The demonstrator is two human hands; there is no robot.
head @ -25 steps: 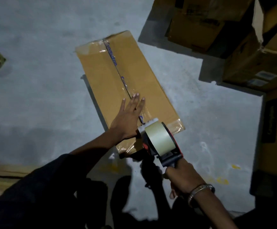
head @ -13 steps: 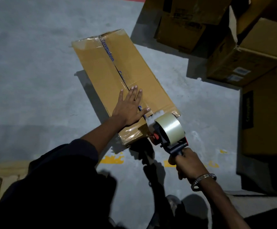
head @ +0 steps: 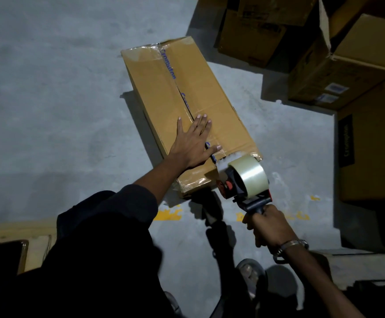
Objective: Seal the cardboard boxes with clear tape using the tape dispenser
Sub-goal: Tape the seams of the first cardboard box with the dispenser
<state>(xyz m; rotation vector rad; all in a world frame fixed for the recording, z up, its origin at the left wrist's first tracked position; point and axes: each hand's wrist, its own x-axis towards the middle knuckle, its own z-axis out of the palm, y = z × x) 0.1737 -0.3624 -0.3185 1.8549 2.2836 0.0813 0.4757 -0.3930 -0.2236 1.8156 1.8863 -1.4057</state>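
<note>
My left hand [head: 192, 143] lies flat, fingers spread, on the box [head: 187, 106]; my right hand [head: 269, 227] grips the dispenser [head: 244, 182] at its near end.

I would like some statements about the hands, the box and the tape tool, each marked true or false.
1. The left hand lies flat on the box. True.
2. The right hand holds the tape dispenser by its handle. True.
3. The dispenser is at the far end of the box. False: it is at the near end, close to the person.
4. The box stands on a table. False: it lies on the concrete floor.
5. More boxes stand at the upper right. True.
</note>
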